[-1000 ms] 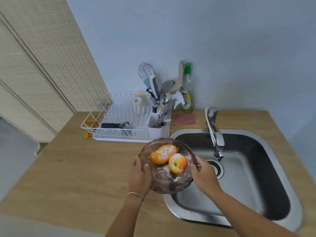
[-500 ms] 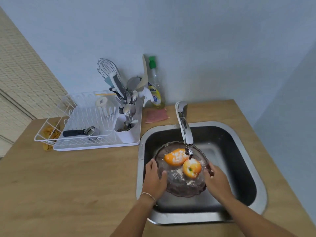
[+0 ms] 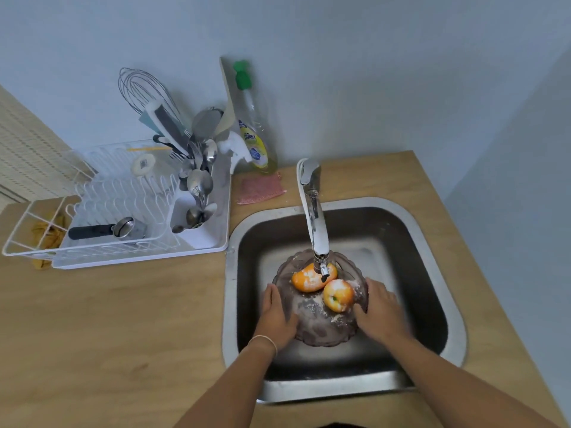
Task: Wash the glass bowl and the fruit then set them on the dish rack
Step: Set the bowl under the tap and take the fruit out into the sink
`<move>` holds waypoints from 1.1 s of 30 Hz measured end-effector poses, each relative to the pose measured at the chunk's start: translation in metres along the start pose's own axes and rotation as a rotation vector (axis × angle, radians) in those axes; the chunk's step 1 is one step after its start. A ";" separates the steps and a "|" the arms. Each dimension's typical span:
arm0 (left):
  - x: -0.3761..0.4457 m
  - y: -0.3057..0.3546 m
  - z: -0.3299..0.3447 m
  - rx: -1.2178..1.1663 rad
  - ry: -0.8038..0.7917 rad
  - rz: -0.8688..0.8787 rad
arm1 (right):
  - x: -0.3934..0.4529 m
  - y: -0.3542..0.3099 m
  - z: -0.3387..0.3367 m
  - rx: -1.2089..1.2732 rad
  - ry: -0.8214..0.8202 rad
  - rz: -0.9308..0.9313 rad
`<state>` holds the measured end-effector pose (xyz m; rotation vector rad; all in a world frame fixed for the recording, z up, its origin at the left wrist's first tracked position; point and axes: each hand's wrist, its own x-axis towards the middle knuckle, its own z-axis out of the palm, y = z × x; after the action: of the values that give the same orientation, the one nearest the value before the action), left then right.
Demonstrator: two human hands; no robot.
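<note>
Both hands, left hand (image 3: 277, 316) and right hand (image 3: 380, 310), grasping the glass bowl (image 3: 318, 329) of fruit (image 3: 337, 295), have lowered it from the counter's edge into the sink (image 3: 432, 242), under the faucet (image 3: 313, 211) at twelve o'clock, ready for rinsing.

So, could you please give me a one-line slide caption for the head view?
Both hands, left and right, hold a glass bowl with two powder-dusted fruit under the faucet in the sink.

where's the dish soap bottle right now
In the head view the dish soap bottle stands upright against the back wall, between the dish rack on its left and the faucet on its right, just behind the pink cloth.
</note>
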<state>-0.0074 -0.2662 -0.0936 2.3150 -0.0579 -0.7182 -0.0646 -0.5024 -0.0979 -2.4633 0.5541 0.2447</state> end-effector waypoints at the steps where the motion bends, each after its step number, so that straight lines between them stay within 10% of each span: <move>1: -0.001 0.000 0.002 0.051 0.034 0.039 | 0.001 -0.002 0.000 -0.139 0.068 -0.105; 5: -0.005 0.002 0.013 0.337 0.077 0.235 | 0.010 -0.009 0.008 -0.400 -0.002 -0.403; 12: -0.003 -0.005 0.017 0.447 0.036 0.253 | 0.026 -0.022 0.012 -0.496 -0.087 -0.383; 20: -0.002 -0.002 0.017 0.456 0.055 0.283 | 0.061 -0.023 -0.028 0.041 0.173 -0.118; 33: 0.000 -0.004 0.017 0.410 0.034 0.258 | 0.080 0.008 -0.033 -0.013 -0.037 0.179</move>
<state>-0.0169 -0.2731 -0.1061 2.6377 -0.5221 -0.5739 0.0050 -0.5543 -0.0986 -2.4186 0.7604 0.3652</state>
